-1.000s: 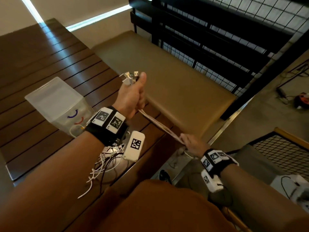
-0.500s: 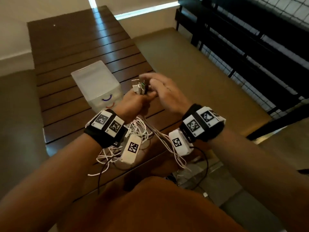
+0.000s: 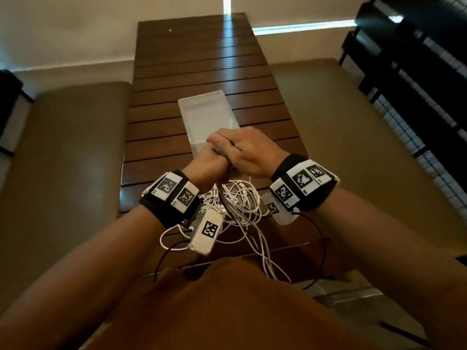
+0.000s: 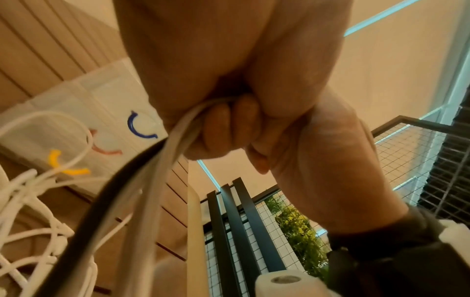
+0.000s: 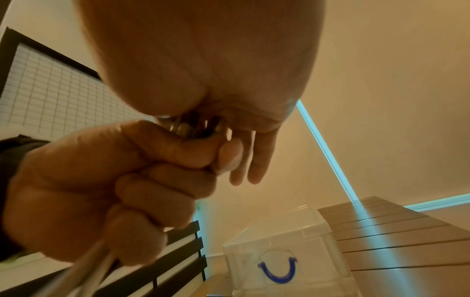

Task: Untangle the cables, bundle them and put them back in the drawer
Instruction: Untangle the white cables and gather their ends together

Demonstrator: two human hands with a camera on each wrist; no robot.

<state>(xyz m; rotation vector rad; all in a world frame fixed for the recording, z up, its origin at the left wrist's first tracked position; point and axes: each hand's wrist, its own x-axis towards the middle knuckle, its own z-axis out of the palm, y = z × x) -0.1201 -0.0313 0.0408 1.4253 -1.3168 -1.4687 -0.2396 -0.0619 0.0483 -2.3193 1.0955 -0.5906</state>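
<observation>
I observe my left hand (image 3: 211, 164) in a clamped grip on the cables (image 3: 237, 205), which trail onto the counter (image 3: 192, 59) before the drawer (image 3: 202, 109). My right hand (image 3: 242, 150) covers the plug ends; its grip I cannot tell.

A dark slatted wooden worktop (image 3: 202, 72) runs toward a cream wall (image 3: 75, 26), flanked by olive padded benches (image 3: 75, 152), with black wire-mesh railing (image 3: 417, 84) on the right.

A dark slatted wooden surface (image 3: 202, 59) runs up the frame's middle; black wire-mesh railing (image 3: 417, 79) fills the upper right.
</observation>
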